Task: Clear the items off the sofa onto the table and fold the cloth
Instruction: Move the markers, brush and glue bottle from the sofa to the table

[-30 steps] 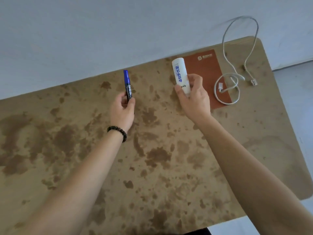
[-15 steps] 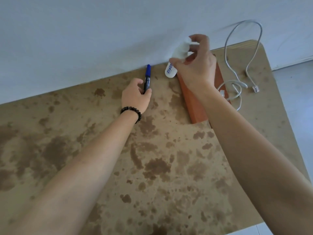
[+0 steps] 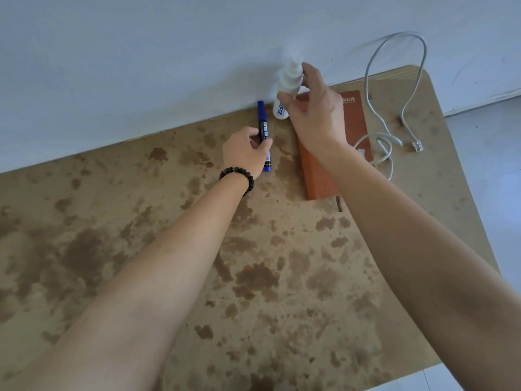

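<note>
I've brought my hands to the far edge of the counter [image 3: 282,292]: my left hand [image 3: 245,152] pinches the marker [image 3: 264,130] flat on it, my right hand [image 3: 313,114] stands the spray bottle [image 3: 287,88] beside the notebook [image 3: 355,117] (cable [image 3: 377,142] just right). Both are nearly delivered, so I judge only letting go remains.

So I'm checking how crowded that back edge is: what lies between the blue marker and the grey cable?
In the head view, the white bottle and the orange notebook lie between the blue marker and the grey cable.
</note>
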The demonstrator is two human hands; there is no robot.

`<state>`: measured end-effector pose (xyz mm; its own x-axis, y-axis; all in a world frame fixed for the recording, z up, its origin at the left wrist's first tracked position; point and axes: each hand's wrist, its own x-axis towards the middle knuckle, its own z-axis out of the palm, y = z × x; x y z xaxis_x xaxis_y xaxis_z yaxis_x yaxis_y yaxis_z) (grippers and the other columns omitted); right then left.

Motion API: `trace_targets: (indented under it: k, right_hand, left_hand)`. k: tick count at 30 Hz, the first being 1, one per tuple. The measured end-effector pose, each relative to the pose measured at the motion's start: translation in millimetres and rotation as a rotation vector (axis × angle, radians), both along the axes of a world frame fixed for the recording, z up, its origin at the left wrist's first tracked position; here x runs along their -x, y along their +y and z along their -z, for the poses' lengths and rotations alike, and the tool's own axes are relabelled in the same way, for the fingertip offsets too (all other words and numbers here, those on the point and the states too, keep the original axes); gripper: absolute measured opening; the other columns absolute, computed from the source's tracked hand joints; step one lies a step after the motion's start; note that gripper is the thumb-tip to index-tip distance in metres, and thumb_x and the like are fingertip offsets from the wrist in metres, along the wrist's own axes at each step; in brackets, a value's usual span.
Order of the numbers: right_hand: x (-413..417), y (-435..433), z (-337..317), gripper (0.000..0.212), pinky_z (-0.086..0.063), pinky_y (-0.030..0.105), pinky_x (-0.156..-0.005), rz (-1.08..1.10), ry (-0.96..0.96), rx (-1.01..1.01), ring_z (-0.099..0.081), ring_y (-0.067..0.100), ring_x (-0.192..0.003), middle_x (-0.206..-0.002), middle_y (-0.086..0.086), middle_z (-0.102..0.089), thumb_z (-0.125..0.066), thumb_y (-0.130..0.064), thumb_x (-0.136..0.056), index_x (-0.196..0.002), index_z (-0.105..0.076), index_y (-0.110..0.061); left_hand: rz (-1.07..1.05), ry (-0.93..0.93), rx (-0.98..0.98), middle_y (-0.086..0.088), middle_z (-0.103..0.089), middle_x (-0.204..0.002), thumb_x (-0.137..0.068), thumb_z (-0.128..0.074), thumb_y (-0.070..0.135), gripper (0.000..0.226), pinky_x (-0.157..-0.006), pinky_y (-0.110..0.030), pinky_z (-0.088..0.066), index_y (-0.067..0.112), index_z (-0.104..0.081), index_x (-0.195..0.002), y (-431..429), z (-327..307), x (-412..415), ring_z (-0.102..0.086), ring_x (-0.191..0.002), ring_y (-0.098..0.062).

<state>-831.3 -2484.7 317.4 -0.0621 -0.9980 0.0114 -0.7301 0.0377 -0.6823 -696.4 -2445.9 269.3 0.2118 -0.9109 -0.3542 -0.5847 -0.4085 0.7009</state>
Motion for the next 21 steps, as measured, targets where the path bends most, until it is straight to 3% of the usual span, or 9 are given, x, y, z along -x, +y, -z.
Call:
trace_targets:
  k: [4, 6, 9, 11, 13, 15, 18, 21]
  right_hand:
    - [-1, -4, -6, 0.052, -0.051, 0.031, -0.08, 0.002, 0.02, -0.068, -0.067, 0.014, -0.096, -0.122, -0.007, -0.067, -0.062, -0.038, -0.092, -0.14, -0.046, -0.023]
    - [2, -2, -13, 0.058, -0.044, 0.029, -0.08, -0.029, 0.098, -0.137, -0.063, 0.018, -0.109, -0.129, -0.004, -0.063, -0.06, -0.04, -0.093, -0.145, -0.038, -0.025]
    - [8, 17, -31, 0.071, -0.04, 0.033, -0.093, -0.03, 0.128, -0.229, -0.051, 0.022, -0.128, -0.143, 0.001, -0.052, -0.055, -0.046, -0.095, -0.154, -0.023, -0.024]
    - [13, 40, -45, 0.065, -0.042, 0.036, -0.102, -0.009, 0.097, -0.22, -0.052, 0.022, -0.128, -0.143, 0.0, -0.052, -0.048, -0.05, -0.098, -0.154, -0.028, -0.024]
    - [19, 71, -61, 0.056, -0.044, 0.038, -0.103, 0.003, 0.036, -0.181, -0.055, 0.015, -0.122, -0.138, -0.004, -0.057, -0.042, -0.051, -0.1, -0.148, -0.04, -0.023]
    - [29, 111, -80, 0.045, -0.046, 0.029, -0.099, 0.017, -0.069, -0.152, -0.057, 0.002, -0.109, -0.126, -0.009, -0.063, -0.044, -0.047, -0.102, -0.14, -0.052, -0.023]
    - [48, 186, -107, 0.033, -0.05, 0.018, -0.086, 0.052, -0.321, -0.189, -0.062, -0.005, -0.1, -0.114, -0.016, -0.066, -0.054, -0.036, -0.1, -0.131, -0.06, -0.025]
    - [69, 258, -125, 0.037, -0.052, 0.028, -0.091, 0.061, -0.456, -0.233, -0.064, 0.004, -0.108, -0.119, -0.011, -0.067, -0.059, -0.029, -0.097, -0.134, -0.056, -0.025]
  left_hand:
    - [0.024, 0.002, -0.011, 0.01, -0.055, -0.079, -0.093, -0.059, 0.037, 0.037, -0.085, -0.025, -0.047, 0.017, -0.062, -0.123, 0, -3, -3, -0.055, -0.084, -0.009]
    - [0.023, 0.013, -0.02, 0.013, -0.053, -0.076, -0.096, -0.053, 0.037, 0.039, -0.09, -0.028, -0.047, 0.016, -0.059, -0.127, 5, -9, -5, -0.055, -0.085, -0.009]
    - [-0.005, 0.013, 0.001, 0.011, -0.059, -0.098, -0.1, -0.043, 0.038, 0.04, -0.096, -0.026, -0.044, 0.015, -0.057, -0.129, 23, -32, -15, -0.057, -0.099, -0.009]
    - [-0.062, 0.068, 0.056, 0.008, -0.061, -0.117, -0.101, -0.042, 0.04, 0.039, -0.098, -0.023, -0.043, 0.016, -0.057, -0.127, 49, -51, -29, -0.056, -0.109, -0.007]
    - [-0.147, 0.163, 0.123, 0.008, -0.06, -0.123, -0.1, -0.045, 0.04, 0.038, -0.092, -0.009, -0.042, 0.019, -0.056, -0.129, 87, -75, -45, -0.056, -0.111, -0.003]
    - [-0.212, 0.149, 0.168, 0.011, -0.059, -0.121, -0.101, -0.046, 0.039, 0.036, -0.085, -0.001, -0.04, 0.02, -0.055, -0.13, 134, -101, -61, -0.056, -0.106, 0.003]
    - [-0.325, 0.085, 0.15, 0.01, -0.059, -0.12, -0.099, -0.049, 0.037, 0.037, -0.088, -0.01, -0.043, 0.02, -0.057, -0.131, 213, -137, -81, -0.056, -0.105, -0.001]
    - [-0.431, 0.067, 0.104, 0.014, -0.059, -0.113, -0.096, -0.052, 0.039, 0.035, -0.088, -0.023, -0.047, 0.025, -0.057, -0.128, 293, -169, -86, -0.055, -0.1, 0.005]
